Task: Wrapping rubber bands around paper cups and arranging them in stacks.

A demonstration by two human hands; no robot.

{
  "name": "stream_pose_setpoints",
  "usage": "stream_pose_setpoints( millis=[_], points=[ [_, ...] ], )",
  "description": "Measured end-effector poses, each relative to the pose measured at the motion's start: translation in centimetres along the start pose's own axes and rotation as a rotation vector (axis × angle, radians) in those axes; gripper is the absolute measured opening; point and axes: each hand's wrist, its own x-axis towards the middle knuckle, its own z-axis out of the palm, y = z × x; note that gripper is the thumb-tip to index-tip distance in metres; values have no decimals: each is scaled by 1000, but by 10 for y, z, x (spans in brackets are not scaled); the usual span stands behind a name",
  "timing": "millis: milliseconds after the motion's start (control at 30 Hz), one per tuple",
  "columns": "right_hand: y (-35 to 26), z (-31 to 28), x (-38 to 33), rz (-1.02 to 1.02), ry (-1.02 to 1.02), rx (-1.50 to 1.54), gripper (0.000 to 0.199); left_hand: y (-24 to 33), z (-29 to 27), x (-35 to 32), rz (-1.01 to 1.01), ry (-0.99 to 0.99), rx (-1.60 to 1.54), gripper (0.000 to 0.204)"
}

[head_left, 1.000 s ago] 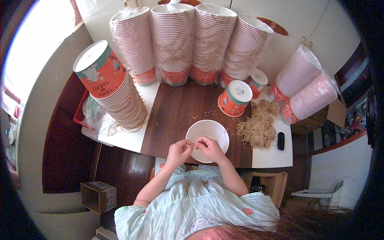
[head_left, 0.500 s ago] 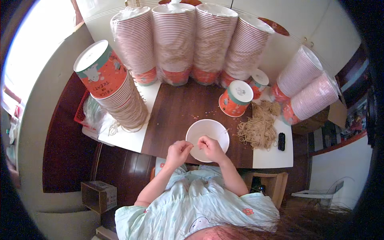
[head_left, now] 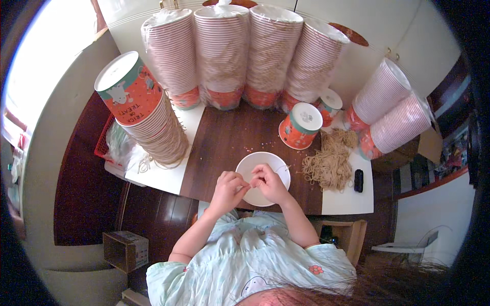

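Two bare hands, close together over the white bucket, which sits open side up at the near edge of the bench. Left hand: fingers drawn narrow, thumb and forefinger tips close together. Right hand: fingers curled in, tips just beside the left's. Can't tell whether either hand grips anything; whatever may be between the tips is too small to make out. A thin cord end shows at the bucket's right rim, apart from the fingers.

Step in hand, my call: fine two-handed fingertip work, likely on cord at the bucket. Next move calls for precise pinching, both hands working together, bucket kept steady; a loose strand could easily slip.

Around it: tangled beige cord pile to the right, near the bucket but apart; black object beside the pile. An orange upturned bucket stands beyond the white one, near the pile. At left, a tall nested stack of upturned buckets, cords hanging down its side. Plastic-wrapped stacks line the back. Small bits scattered mid-bench.
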Motion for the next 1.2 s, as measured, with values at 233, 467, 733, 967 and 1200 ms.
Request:
stream_pose_setpoints(
  millis=[233,467,733,967,1200],
  points=[
    [-5,-20,2,-59,49,377,15,-22,-4,-17,-110,-14,-70,6],
    [0,-36,-1,-160,37,446,10,-49,21,-41,-286,63,-380,6],
    [-8,-37,-1,191,-233,-243,14,-53,31,-51,-402,164,-568,6],
    [-1,2,2,-337,-41,-721,16,-53,32,-57,-465,160,-610,8],
    [13,16,5,-301,-100,-716,13,-45,27,-57,-470,179,-540,8]
  ],
)
